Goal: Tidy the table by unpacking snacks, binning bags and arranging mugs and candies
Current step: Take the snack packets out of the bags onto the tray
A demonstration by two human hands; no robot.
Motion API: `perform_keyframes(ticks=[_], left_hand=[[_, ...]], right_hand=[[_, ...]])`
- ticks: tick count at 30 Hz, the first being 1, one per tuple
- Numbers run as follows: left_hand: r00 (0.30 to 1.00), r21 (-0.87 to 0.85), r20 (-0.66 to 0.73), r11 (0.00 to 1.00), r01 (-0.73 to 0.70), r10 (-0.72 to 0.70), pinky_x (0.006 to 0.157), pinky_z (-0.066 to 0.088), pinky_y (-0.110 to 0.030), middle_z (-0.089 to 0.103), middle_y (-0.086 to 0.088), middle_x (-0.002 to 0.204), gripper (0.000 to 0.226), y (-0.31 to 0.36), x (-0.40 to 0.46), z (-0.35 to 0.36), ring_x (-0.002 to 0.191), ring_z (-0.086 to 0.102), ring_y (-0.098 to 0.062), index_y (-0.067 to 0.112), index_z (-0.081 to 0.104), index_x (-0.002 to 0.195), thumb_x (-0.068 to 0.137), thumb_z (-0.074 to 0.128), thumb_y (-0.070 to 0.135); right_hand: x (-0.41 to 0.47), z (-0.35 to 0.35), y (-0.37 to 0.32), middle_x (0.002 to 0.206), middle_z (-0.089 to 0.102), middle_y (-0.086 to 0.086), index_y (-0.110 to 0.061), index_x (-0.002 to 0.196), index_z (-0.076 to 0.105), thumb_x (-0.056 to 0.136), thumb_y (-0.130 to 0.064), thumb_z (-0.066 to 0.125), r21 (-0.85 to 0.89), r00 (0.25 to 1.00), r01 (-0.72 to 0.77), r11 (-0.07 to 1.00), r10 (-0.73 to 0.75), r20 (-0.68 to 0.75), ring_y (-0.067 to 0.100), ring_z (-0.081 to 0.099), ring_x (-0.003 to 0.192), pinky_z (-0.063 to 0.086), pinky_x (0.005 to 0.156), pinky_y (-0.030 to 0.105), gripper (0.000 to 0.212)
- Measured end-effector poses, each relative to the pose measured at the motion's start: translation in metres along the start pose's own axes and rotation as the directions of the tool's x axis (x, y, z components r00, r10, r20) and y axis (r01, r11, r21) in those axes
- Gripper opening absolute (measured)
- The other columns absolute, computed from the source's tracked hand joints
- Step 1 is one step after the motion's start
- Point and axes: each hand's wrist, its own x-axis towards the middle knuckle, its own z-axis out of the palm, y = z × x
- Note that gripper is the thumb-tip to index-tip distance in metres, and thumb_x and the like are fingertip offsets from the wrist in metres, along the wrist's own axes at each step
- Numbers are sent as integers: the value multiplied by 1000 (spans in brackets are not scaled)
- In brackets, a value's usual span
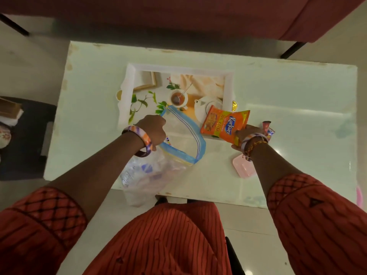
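Your left hand [154, 129] is closed in a fist on the blue zip rim of the clear zip-lock bag [179, 139], holding the mouth gaping open above the near-centre of the white table [288, 92]. The bag body hangs down past the table's near edge, with crumpled plastic inside (contents too blurred to name).

Your right hand [245, 138] is pinched shut on the near corner of the orange Kurkure snack packet [225, 123]. The packet is just right of the bag mouth and tilted; its far end overlaps the near-right corner of the printed tray [178, 70]. Can't tell if it's resting on the tray or lifted clear.

The tray sits mid-table and carries a teacup-and-teapot print. A small wrapped candy [268, 129] lies on the table just right of your right hand. A pink lidded box [243, 168] sits near the table's near edge, partly under your right forearm. Bangles on both wrists.
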Motion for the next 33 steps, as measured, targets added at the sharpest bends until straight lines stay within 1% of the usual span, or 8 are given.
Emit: perform_keyframes(ticks=[10,17,20,22,25,27,30,33], left_hand=[[1000,42,-18,999,12,-11,87,53,-49,43,-29,135,43,10,17,14,105,58,-45,-7,44,127,84,41,-2],[997,139,-55,989,-40,48,91,49,-45,43,-26,134,41,12,19,15,116,50,-41,-7,45,123,82,44,-2],[997,170,-55,984,-45,55,98,45,-43,41,-25,138,45,7,11,11,122,45,-39,-5,42,128,83,44,-1],[997,163,-53,985,-55,64,97,46,-42,41,-26,139,46,6,5,11,122,46,-39,-5,42,129,83,44,-1],[995,56,-56,995,-84,87,91,51,-44,40,-24,142,49,4,-1,14,117,51,-41,-2,42,132,83,42,-4],[993,-67,-81,994,-90,84,85,54,-47,37,-17,146,52,-10,-9,11,112,55,-42,4,41,135,83,40,-6],[983,-230,-137,962,-150,120,78,56,-43,33,-5,151,54,-31,-22,8,110,58,-39,9,43,134,83,39,-8],[965,-247,-178,940,-235,195,83,45,-28,34,-3,150,53,-52,-35,8,123,51,-28,9,47,131,84,37,-11]], right_hand=[[-21,-36,-30,135,48,24,3,128,44,92,-6,46,-320,997,76,944,-63,50,38,47,124,41,98,39,37],[-33,-34,-24,130,48,19,-7,131,36,90,-17,51,-282,996,15,959,-39,-80,35,48,120,43,95,41,45],[-54,-31,-31,133,43,18,-8,132,39,86,-12,53,-262,927,171,950,-245,-285,34,43,124,42,97,42,48],[-72,-25,-36,129,48,18,-7,125,49,84,-6,52,-281,847,376,883,-450,-282,33,48,118,41,95,37,42],[-100,-11,-47,110,65,19,-1,99,68,82,3,49,-234,772,588,774,-624,-124,33,60,101,43,85,28,26],[-122,7,-65,104,71,17,0,94,71,83,5,47,-212,740,671,711,-660,129,30,63,98,37,77,17,27],[-140,35,-86,112,69,14,-5,103,70,84,4,51,-270,686,696,665,-507,522,25,62,105,37,84,10,28],[-154,63,-99,126,62,9,-12,118,63,85,5,47,-390,621,721,572,-285,730,22,55,118,42,100,25,40]])
